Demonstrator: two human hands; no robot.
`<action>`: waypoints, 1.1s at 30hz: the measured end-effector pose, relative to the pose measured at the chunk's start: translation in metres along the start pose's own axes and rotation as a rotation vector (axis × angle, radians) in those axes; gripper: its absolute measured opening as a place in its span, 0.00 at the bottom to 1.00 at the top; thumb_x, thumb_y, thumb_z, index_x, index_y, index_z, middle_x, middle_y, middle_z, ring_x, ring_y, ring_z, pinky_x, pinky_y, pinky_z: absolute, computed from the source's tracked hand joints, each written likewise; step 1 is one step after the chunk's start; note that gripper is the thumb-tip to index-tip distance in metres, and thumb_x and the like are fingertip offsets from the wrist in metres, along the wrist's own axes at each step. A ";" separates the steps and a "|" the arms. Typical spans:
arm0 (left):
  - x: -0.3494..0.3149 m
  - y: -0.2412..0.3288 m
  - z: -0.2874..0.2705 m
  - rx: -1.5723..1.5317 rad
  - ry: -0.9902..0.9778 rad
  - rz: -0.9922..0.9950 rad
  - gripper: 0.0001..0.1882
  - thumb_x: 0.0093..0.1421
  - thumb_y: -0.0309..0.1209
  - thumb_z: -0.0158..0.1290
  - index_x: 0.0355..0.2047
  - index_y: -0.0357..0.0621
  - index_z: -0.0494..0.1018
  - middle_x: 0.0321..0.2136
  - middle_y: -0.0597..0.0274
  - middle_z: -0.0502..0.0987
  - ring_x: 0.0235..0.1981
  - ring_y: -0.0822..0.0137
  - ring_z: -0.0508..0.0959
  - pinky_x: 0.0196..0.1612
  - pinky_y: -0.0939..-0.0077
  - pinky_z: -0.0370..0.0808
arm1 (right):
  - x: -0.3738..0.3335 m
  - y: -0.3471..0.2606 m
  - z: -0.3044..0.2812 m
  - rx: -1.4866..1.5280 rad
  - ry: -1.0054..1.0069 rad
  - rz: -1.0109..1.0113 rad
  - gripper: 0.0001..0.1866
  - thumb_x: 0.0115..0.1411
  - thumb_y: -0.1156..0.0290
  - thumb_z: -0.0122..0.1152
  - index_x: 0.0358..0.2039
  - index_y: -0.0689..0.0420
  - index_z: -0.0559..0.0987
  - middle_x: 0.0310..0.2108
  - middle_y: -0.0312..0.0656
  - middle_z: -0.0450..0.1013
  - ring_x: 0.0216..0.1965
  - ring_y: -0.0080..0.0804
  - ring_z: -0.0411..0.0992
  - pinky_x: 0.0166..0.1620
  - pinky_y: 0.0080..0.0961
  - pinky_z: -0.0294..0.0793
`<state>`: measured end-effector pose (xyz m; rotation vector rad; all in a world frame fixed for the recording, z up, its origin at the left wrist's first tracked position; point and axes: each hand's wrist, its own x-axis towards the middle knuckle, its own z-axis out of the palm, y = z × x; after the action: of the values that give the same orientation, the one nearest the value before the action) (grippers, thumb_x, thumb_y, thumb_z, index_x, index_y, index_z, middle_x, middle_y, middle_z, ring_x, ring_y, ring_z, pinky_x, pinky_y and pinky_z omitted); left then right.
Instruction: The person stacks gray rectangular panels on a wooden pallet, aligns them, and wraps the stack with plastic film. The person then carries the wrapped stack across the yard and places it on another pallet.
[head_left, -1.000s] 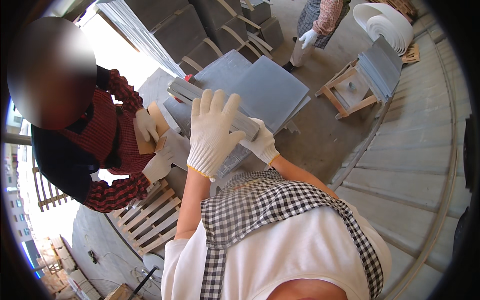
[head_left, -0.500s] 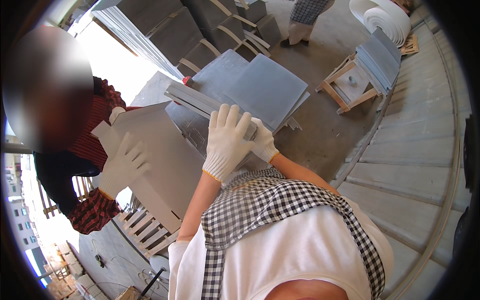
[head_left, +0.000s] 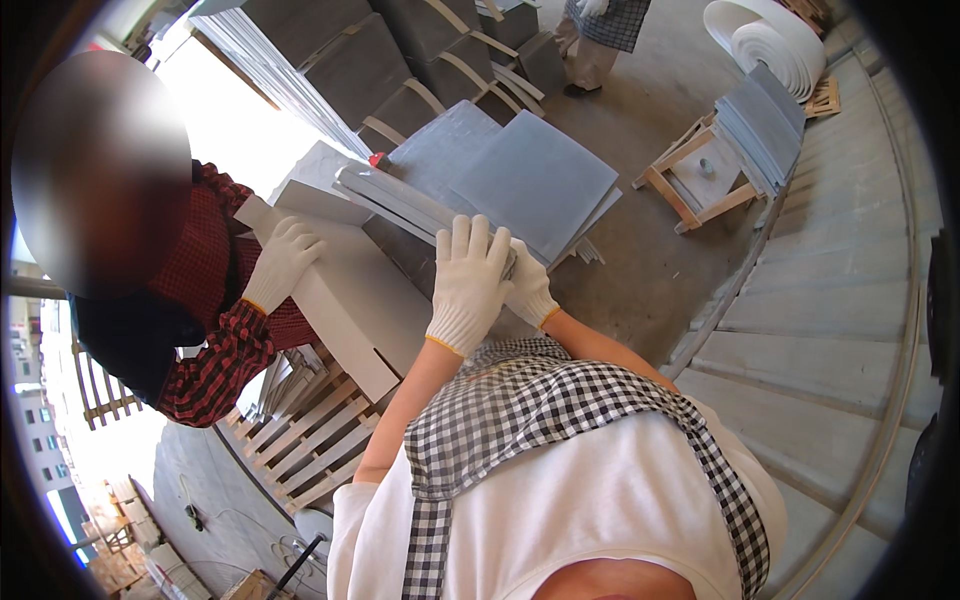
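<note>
My left hand (head_left: 467,285), in a white knit glove, lies with its fingers stretched out beside the end of a stack of long, narrow pale strips (head_left: 395,203). Close against it is my right hand (head_left: 530,290), also gloved, its fingers curled and partly hidden behind the left. A small grey thing (head_left: 511,264) shows between the two hands; its kind I cannot make out. Just beyond them, flat grey sheets (head_left: 540,180) lie stacked on a grey table top (head_left: 440,140).
At left, a co-worker in a red plaid sleeve (head_left: 215,365) handles a partly folded grey-white cardboard box (head_left: 350,300). A wooden pallet (head_left: 320,440) lies below. Grey sheets lean on a wooden stand (head_left: 700,185) near a white foam roll (head_left: 765,50). Another person (head_left: 600,40) stands behind.
The co-worker's box has been folded or turned further, and their gloved hand now rests on its edge. My hands have shifted slightly right, staying together. The person behind has moved slightly.
</note>
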<state>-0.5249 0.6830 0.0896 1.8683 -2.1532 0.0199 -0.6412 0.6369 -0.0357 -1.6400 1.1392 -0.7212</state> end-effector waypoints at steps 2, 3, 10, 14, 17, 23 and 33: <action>0.000 0.001 0.000 -0.014 -0.016 -0.018 0.38 0.41 0.34 0.68 0.54 0.43 0.68 0.55 0.49 0.67 0.58 0.47 0.63 0.58 0.52 0.62 | 0.001 0.002 0.001 -0.017 0.006 -0.006 0.32 0.55 0.58 0.72 0.57 0.52 0.70 0.51 0.45 0.75 0.54 0.38 0.74 0.56 0.33 0.73; -0.001 0.001 0.001 -0.005 -0.010 -0.019 0.38 0.41 0.34 0.68 0.54 0.43 0.68 0.55 0.49 0.67 0.58 0.47 0.63 0.58 0.52 0.62 | 0.000 0.002 0.001 -0.018 0.002 0.001 0.32 0.55 0.58 0.72 0.57 0.52 0.70 0.51 0.45 0.75 0.54 0.38 0.74 0.56 0.33 0.73; -0.002 0.002 0.006 0.027 -0.002 -0.026 0.38 0.41 0.34 0.68 0.54 0.44 0.68 0.54 0.51 0.67 0.58 0.48 0.63 0.58 0.52 0.62 | 0.000 0.001 0.000 -0.012 -0.015 0.016 0.33 0.54 0.56 0.72 0.58 0.51 0.70 0.52 0.44 0.75 0.56 0.38 0.73 0.57 0.33 0.72; -0.002 0.002 0.004 0.035 -0.012 -0.032 0.37 0.42 0.33 0.68 0.54 0.44 0.68 0.53 0.52 0.67 0.57 0.49 0.64 0.57 0.53 0.62 | 0.000 -0.004 -0.001 -0.028 -0.027 0.049 0.34 0.54 0.56 0.72 0.59 0.51 0.70 0.53 0.44 0.74 0.57 0.38 0.73 0.58 0.33 0.71; -0.001 0.002 0.004 0.032 -0.002 -0.027 0.35 0.41 0.33 0.67 0.52 0.45 0.68 0.51 0.52 0.67 0.55 0.49 0.64 0.56 0.53 0.63 | 0.001 0.003 0.001 -0.004 -0.026 0.042 0.34 0.54 0.55 0.71 0.59 0.51 0.70 0.54 0.44 0.74 0.57 0.38 0.72 0.58 0.32 0.71; -0.001 0.001 0.004 0.037 0.017 -0.028 0.32 0.41 0.33 0.66 0.49 0.46 0.69 0.49 0.55 0.68 0.53 0.51 0.66 0.54 0.56 0.64 | 0.001 0.007 0.004 -0.008 -0.006 0.006 0.32 0.55 0.58 0.71 0.58 0.51 0.71 0.53 0.43 0.75 0.56 0.38 0.73 0.57 0.32 0.72; -0.004 -0.001 0.001 -0.051 0.041 -0.012 0.34 0.41 0.34 0.67 0.51 0.45 0.69 0.51 0.54 0.68 0.56 0.49 0.65 0.57 0.54 0.64 | 0.004 0.025 0.012 -0.022 0.029 -0.093 0.34 0.52 0.61 0.74 0.57 0.53 0.70 0.52 0.43 0.75 0.55 0.36 0.74 0.56 0.30 0.73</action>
<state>-0.5236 0.6862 0.0872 1.8369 -2.0957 0.0007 -0.6382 0.6356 -0.0629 -1.7155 1.1005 -0.7966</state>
